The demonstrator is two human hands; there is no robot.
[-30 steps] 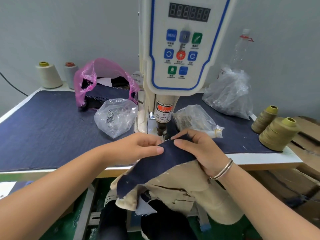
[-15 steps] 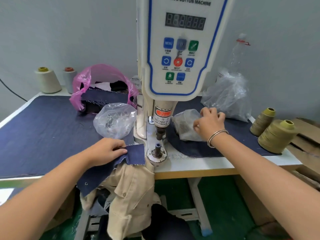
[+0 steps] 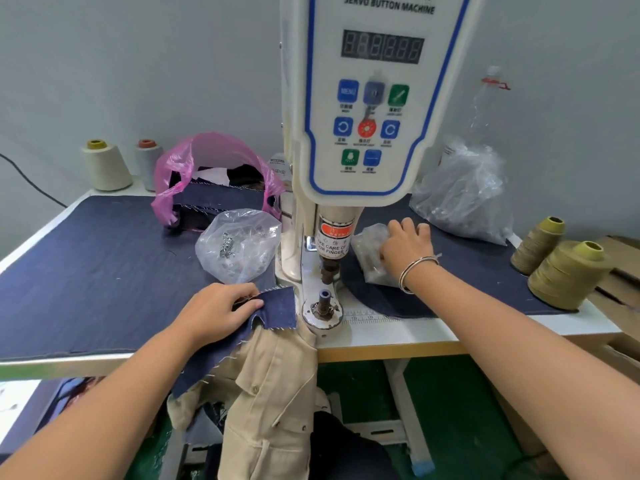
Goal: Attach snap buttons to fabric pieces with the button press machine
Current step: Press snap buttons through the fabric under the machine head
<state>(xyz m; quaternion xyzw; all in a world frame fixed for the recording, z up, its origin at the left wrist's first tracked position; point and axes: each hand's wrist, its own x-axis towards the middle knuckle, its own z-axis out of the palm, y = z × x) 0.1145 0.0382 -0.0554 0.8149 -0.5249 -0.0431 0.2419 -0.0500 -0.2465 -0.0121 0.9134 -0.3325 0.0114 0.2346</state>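
Note:
The white button press machine (image 3: 374, 98) stands at the table's middle, its lower die (image 3: 323, 303) bare under the punch. My left hand (image 3: 218, 311) pinches a dark blue denim piece (image 3: 277, 311) lying at the table edge just left of the die; the rest of the piece hangs off the front. My right hand (image 3: 405, 249) rests fingers-down on a small clear bag of snap parts (image 3: 367, 251) to the right of the machine's head. Whether the fingers hold a snap is hidden.
A clear bag of metal snaps (image 3: 239, 245) sits left of the machine, a pink bag with denim pieces (image 3: 211, 181) behind it. A big clear bag (image 3: 460, 192) is back right. Thread cones (image 3: 568, 271) stand at the right edge, two more (image 3: 105, 164) back left. A beige garment (image 3: 273, 393) hangs below.
A second ago both hands held the denim under the punch. My left hand pulled it off to the left, uncovering the die, while my right hand went back to the small bag.

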